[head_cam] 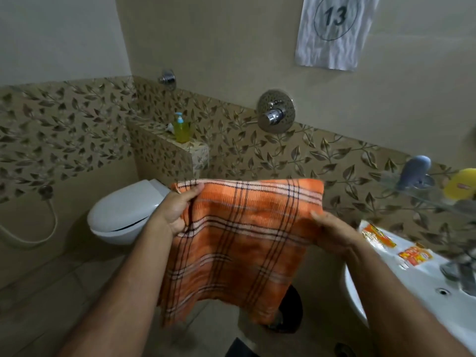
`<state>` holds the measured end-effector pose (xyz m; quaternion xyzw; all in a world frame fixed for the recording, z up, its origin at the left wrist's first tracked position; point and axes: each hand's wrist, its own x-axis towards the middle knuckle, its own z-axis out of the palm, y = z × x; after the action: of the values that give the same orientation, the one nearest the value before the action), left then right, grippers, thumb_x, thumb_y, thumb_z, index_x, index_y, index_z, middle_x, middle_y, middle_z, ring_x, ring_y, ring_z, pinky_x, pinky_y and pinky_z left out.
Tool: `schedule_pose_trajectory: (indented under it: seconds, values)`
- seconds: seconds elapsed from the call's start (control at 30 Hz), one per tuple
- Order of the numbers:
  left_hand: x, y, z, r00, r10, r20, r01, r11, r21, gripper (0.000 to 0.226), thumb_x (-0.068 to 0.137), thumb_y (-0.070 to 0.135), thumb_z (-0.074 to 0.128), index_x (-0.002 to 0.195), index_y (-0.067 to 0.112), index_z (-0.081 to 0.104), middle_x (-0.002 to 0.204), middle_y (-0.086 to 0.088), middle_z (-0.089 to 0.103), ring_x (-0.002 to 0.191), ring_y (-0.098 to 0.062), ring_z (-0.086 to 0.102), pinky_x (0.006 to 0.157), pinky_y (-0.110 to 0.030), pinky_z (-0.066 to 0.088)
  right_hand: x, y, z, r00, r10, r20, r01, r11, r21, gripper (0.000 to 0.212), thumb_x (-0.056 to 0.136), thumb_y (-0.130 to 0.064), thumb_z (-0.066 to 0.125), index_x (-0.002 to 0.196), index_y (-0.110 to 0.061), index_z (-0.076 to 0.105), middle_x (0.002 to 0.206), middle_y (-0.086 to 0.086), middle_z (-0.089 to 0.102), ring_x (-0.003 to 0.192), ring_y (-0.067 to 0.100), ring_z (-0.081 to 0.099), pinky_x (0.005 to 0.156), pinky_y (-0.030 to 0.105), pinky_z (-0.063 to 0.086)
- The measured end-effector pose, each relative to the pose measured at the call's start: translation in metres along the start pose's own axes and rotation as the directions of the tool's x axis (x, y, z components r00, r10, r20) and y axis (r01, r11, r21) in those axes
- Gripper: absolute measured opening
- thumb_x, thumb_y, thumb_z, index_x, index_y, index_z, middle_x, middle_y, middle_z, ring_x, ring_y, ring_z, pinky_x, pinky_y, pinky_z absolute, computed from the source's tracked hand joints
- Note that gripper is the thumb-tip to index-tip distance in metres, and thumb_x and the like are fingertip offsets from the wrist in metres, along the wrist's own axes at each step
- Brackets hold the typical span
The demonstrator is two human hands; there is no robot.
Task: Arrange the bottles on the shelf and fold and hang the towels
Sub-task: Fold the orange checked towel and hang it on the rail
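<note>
From the head camera I see my left hand pinching the top left corner of the orange plaid towel, held up in mid-air in front of the toilet. My right hand grips the towel's right edge lower down, fingers closed on the cloth. Far right, a yellow bottle stands on the glass shelf above the white sink.

A white toilet with its lid shut sits at centre left. A round chrome shower valve is mounted on the leaf-patterned tile band. A crumpled paper sheet marked 13 hangs upper right. A white basin fills the lower right.
</note>
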<state>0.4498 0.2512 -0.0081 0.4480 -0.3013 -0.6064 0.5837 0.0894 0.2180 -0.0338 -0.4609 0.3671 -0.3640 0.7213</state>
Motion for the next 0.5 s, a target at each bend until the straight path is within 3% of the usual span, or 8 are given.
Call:
schedule_pose_trajectory:
  seconds: [0.03,0.17,0.27,0.33,0.4,0.47,0.5]
  values:
    - [0.0,-0.004,-0.003,0.999,-0.039,-0.015,0.039,0.999,0.032,0.012,0.087,0.011,0.065,0.087,-0.001,0.067,0.072,-0.016,0.073,0.062,-0.025,0.072,0.057,-0.04,0.06,0.004,0.012,0.003,0.998,0.025,-0.053,-0.027,0.999,-0.029,0.081,0.055,-0.039,0.093,0.122,-0.002,0.066,0.128,0.025,0.063,0.108,0.033,0.067,0.084,0.042,0.058]
    - [-0.002,-0.005,-0.023,0.994,-0.098,-0.049,0.103,0.988,0.114,0.011,0.088,0.011,0.064,0.089,0.0,0.065,0.068,-0.015,0.071,0.058,-0.023,0.071,0.053,-0.036,0.059,0.012,0.013,0.017,0.974,-0.03,-0.224,0.0,0.991,-0.132,0.043,0.078,-0.026,0.074,0.112,0.0,0.069,0.113,0.027,0.068,0.09,0.027,0.072,0.074,0.036,0.06]
    - [-0.002,0.013,-0.036,0.999,-0.017,0.049,0.017,1.0,0.004,0.019,0.082,0.016,0.062,0.09,0.001,0.07,0.077,-0.014,0.073,0.067,-0.022,0.073,0.06,-0.036,0.061,0.015,-0.006,0.023,0.979,-0.057,-0.195,0.047,0.997,-0.056,0.048,0.079,-0.027,0.074,0.114,0.005,0.067,0.11,0.028,0.069,0.092,0.033,0.07,0.083,0.044,0.059]
    - [-0.006,0.013,-0.04,0.989,-0.007,0.149,0.016,0.998,-0.058,0.031,0.08,0.026,0.055,0.089,0.004,0.076,0.089,-0.015,0.075,0.08,-0.024,0.074,0.067,-0.038,0.061,0.02,-0.02,0.029,0.971,-0.052,-0.231,0.061,0.998,0.034,0.036,0.086,-0.025,0.067,0.109,0.002,0.067,0.096,0.022,0.073,0.082,0.03,0.071,0.075,0.042,0.061]
    - [-0.011,-0.007,-0.042,0.978,-0.093,0.185,0.098,0.995,-0.016,0.04,0.075,0.036,0.066,0.096,0.003,0.076,0.098,-0.019,0.074,0.087,-0.028,0.073,0.068,-0.04,0.061,0.026,-0.023,0.036,0.952,0.017,-0.304,0.01,0.996,0.087,0.035,0.091,-0.025,0.062,0.112,0.003,0.064,0.094,0.02,0.071,0.081,0.03,0.069,0.07,0.041,0.062]
    - [-0.007,-0.029,-0.047,0.981,-0.15,0.12,0.151,0.989,0.007,0.067,0.057,0.037,0.089,0.107,-0.003,0.069,0.098,-0.021,0.073,0.086,-0.029,0.073,0.07,-0.042,0.061,0.033,-0.017,0.039,0.941,0.071,-0.331,-0.048,0.996,0.076,0.038,0.093,-0.024,0.061,0.117,0.005,0.062,0.096,0.022,0.069,0.081,0.031,0.068,0.071,0.041,0.061]
    - [-0.005,-0.036,-0.049,0.983,-0.166,0.078,0.163,0.986,0.039,0.071,0.055,0.033,0.091,0.11,-0.005,0.065,0.093,-0.02,0.074,0.082,-0.028,0.073,0.069,-0.042,0.061,0.034,-0.013,0.038,0.932,0.086,-0.352,-0.069,0.996,0.062,0.034,0.094,-0.023,0.06,0.111,0.006,0.063,0.09,0.021,0.07,0.077,0.03,0.069,0.069,0.039,0.06]
